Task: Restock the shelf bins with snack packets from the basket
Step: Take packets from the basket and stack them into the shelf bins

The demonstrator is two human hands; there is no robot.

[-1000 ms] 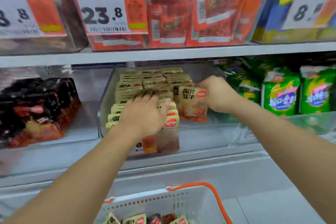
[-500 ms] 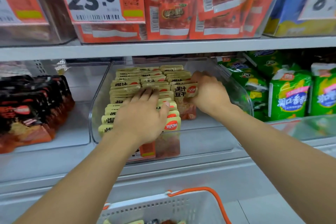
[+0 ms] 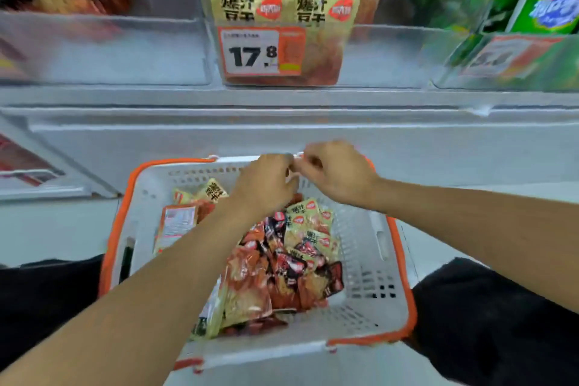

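The basket [image 3: 372, 263], white with an orange rim, stands nearest, between the person's dark-clothed knees. A heap of packets [image 3: 282, 260], red, dark and beige, lies inside it, mostly at its left and middle. Both forearms reach over the heap toward the far wall of the basket. The left hand [image 3: 266, 182] and right hand [image 3: 338, 172] meet there, just above the far rim, fingers curled inward and nearly touching each other. Whether either grip holds a packet I cannot tell; the picture is blurred there. Farther up, on the shelf, a clear bin [image 3: 369, 56] holds upright beige packets behind a price tag [image 3: 261, 52] reading 17.8. Dark packets are in the left bin, green bags [image 3: 545, 0] at far right.
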